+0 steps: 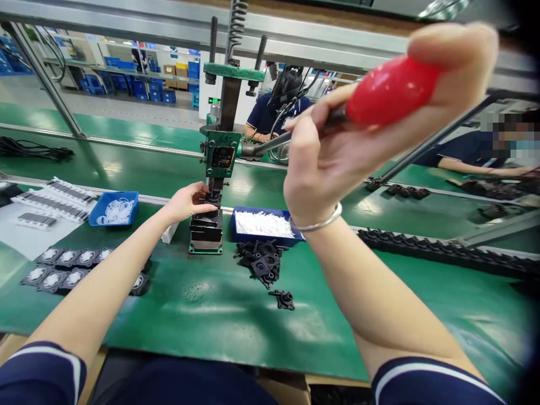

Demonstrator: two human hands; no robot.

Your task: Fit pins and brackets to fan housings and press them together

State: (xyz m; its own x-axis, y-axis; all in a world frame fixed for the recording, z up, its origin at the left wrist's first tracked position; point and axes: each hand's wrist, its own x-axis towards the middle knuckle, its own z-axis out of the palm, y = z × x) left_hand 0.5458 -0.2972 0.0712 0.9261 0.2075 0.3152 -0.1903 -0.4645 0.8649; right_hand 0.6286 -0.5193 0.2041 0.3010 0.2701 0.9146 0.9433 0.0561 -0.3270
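A green hand-lever press [221, 154] stands on the bench in front of me. Raised high at the right, my right hand [337, 135] wraps round the press lever, its palm against the red knob [392, 93]. At the foot of the press, my left hand [192, 201] pinches a black plastic part [213, 198] under the ram, above the black fixture block [206, 228]; the fingers partly hide it. Similar black plastic parts [264, 261] lie heaped right of the base, and a single one [283, 299] sits nearer to me.
A blue box [236, 222] of small white pieces stands behind the heap. Left are a blue tray [112, 220] of white rings and rows of black housings with white centres [70, 275]. More black parts [422, 247] line the right. Co-workers [270, 115] sit across the bench.
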